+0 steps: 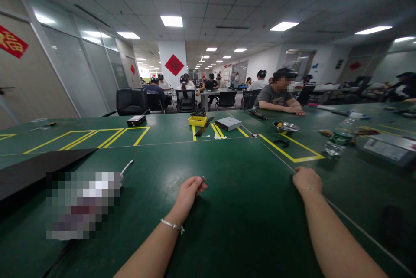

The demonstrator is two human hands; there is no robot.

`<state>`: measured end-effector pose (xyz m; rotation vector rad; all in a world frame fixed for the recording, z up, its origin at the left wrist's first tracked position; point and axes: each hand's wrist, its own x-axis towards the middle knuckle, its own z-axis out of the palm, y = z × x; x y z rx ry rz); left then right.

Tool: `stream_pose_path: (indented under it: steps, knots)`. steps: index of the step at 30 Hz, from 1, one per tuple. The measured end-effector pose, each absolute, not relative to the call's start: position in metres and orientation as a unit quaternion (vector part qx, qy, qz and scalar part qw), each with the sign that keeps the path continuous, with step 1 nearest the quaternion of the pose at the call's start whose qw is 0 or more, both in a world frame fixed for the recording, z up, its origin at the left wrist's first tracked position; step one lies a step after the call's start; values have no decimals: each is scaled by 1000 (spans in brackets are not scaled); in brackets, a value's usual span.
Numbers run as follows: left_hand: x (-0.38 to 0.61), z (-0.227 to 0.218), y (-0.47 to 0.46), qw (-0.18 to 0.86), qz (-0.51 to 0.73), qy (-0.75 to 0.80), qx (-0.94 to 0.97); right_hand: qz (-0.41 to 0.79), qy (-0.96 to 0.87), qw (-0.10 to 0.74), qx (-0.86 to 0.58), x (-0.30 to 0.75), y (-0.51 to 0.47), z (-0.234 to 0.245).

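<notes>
Over the green table point(240, 208), my left hand point(190, 190) is closed in a pinch. A small shiny metal piece point(203, 178) shows at its thumb and fingertip, too small to name. Farther right, my right hand point(308, 179) is closed with its back toward me, beside the seam in the tabletop. Its fingers curl out of sight, so anything in them is hidden. A blurred-out object with a white cord point(127, 166) lies left of my left hand.
Toward the far side are a yellow tray point(197, 121), a grey metal box point(228, 123), a steel bowl point(290, 127) and a black device point(136, 120). A water bottle point(340, 137) stands at the right near another metal box point(388, 148). One person point(276, 96) sits across the table.
</notes>
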<state>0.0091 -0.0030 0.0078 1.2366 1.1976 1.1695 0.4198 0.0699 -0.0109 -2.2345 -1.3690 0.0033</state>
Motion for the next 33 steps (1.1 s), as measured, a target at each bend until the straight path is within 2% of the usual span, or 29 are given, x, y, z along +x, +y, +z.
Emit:
stream_pose_path:
  steps: [3, 7, 10, 14, 17, 23, 33]
  knots:
    - [10, 8, -3, 511, 482, 500, 506, 66, -516, 336, -785, 376, 74, 3]
    - [11, 4, 0, 513, 495, 491, 500, 350, -486, 499, -626, 284, 70, 13]
    - [11, 0, 3, 505, 508, 479, 508, 529, -439, 519, -508, 220, 55, 11]
    - [12, -2, 2, 475, 511, 478, 533, 710, -387, 463, -363, 175, 29, 3]
    - [13, -1, 1, 450, 494, 489, 561, 752, -402, 406, -327, 168, 19, -1]
    - [13, -3, 1, 426, 483, 486, 592, 762, -440, 371, -296, 174, 19, 1]
    - [14, 1, -2, 461, 485, 473, 573, 753, -428, 383, -321, 173, 17, 6]
